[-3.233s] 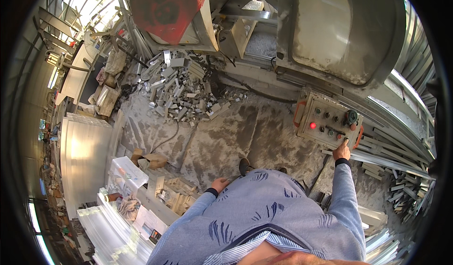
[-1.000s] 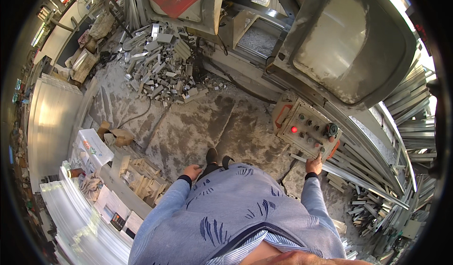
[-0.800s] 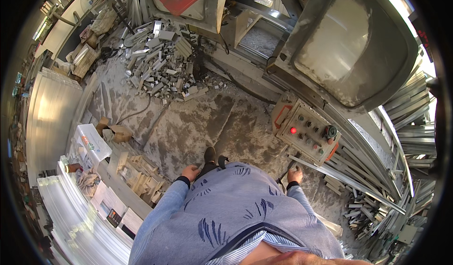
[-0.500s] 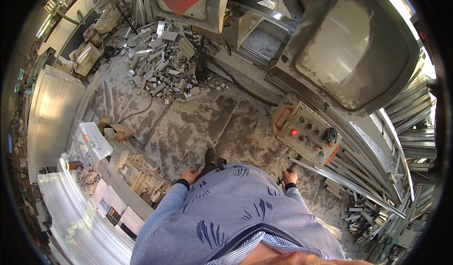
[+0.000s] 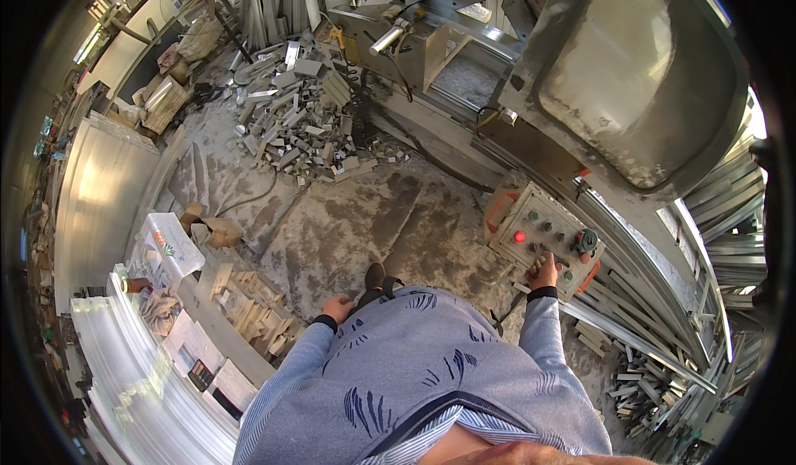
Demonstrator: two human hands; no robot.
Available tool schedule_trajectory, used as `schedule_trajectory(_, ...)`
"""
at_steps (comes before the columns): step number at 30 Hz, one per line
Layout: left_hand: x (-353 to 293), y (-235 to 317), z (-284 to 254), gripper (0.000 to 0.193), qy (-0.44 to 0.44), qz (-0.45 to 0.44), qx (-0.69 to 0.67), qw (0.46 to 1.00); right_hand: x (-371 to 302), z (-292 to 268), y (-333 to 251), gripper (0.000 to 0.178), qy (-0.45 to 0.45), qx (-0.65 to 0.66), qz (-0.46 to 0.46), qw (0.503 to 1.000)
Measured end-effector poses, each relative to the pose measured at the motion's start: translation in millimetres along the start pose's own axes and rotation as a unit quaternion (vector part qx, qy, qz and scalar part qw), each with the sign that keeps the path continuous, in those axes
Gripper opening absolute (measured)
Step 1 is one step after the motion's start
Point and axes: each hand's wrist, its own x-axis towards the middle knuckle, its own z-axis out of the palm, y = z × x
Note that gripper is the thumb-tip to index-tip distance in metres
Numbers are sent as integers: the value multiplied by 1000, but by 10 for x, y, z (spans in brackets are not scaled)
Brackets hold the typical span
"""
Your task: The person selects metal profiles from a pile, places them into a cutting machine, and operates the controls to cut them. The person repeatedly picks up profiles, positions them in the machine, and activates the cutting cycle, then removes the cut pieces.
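My right hand [image 5: 544, 272] is on the lower part of a grey control box [image 5: 516, 216], among its buttons and knobs. Its fingers are partly spread, and the exact control they touch is hidden. A red button [image 5: 520, 237] glows just beyond the fingertips, and a large dark knob [image 5: 586, 240] sits to their right. My left hand [image 5: 338, 307] hangs at my side with loosely bent fingers apart, holding nothing. It is nearest to my dark shoe [image 5: 376, 276] and the stacked pale offcuts [image 5: 253, 307].
A big machine hood with a cloudy window [image 5: 609, 59] rises above the control box. Metal offcuts [image 5: 294, 117] are heaped on the floor ahead. Long profiles [image 5: 655, 299] lie at right. At left are a white box [image 5: 172, 245], a calculator [image 5: 200, 375] and shiny profiles [image 5: 124, 374].
My right hand has risen from my side and moved forward onto the control box. The red-marked hood at the top has gone from view, exposing the machine behind it. My left hand stays low.
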Motion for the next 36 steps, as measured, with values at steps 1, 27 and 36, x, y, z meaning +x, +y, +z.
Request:
schedule_trajectory(1,-26,5,-4,59,0,-1,3,1000,34,-2,-15,49,-27,24,5,999)
schedule_trajectory(27,220,-952,258,56,-24,51,-59,997,17,-178,457,18,143,-63,-75,985)
schedule_trajectory(36,128,-633,31,54,-46,33,-22,998,-136,16,148,21,99,31,-31,994)
